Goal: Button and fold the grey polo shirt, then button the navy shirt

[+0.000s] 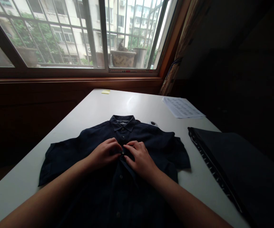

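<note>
A dark navy short-sleeved shirt lies front up on the table, its collar pointing toward the window. At the middle of the placket, my left hand pinches the cloth beside a small button. From the other side of that button, my right hand grips the placket edge between thumb and fingers. Another button shows nearer the collar, and a lower button sits below my hands. Whether the pinched button is through its hole I cannot tell.
The white table reaches toward a barred window. Printed sheets lie at its far right, a yellow sticky note at the far edge. A round white object sits behind the shirt's shoulder. Dark folded fabric covers the right side.
</note>
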The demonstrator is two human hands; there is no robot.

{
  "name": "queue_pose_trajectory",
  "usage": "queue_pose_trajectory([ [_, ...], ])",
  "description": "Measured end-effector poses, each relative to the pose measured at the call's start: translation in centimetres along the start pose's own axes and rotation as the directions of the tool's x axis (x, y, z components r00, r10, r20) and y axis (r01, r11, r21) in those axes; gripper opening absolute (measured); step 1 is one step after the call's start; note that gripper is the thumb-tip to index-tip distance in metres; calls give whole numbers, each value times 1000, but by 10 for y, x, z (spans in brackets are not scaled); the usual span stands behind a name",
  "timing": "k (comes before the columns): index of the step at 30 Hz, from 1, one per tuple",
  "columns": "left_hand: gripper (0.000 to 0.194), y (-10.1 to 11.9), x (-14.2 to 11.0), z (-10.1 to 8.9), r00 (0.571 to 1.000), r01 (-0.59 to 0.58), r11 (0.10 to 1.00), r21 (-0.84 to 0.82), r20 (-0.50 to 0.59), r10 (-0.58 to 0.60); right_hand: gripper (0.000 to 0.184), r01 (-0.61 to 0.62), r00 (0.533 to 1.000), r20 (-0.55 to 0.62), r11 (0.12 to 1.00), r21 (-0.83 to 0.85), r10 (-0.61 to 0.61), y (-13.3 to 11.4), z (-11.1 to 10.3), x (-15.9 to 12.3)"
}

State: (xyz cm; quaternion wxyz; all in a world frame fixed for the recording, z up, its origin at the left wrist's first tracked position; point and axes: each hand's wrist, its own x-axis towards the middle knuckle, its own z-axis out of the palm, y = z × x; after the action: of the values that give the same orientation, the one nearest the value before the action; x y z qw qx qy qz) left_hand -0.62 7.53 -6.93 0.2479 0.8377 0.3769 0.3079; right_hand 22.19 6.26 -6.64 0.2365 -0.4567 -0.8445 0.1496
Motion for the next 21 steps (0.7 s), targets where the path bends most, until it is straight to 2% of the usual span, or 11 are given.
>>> queue_pose_trajectory([
  [8, 19, -1, 0, 1, 998, -54, 998, -24, 12, 54, 42, 4, 1000, -1, 1000, 6, -4, 1, 2, -1],
  [21, 9, -2, 0, 0, 1000, 4, 1000, -1, 26, -4, 43, 2, 1000, 0, 1000, 1, -2, 2, 2, -1],
])
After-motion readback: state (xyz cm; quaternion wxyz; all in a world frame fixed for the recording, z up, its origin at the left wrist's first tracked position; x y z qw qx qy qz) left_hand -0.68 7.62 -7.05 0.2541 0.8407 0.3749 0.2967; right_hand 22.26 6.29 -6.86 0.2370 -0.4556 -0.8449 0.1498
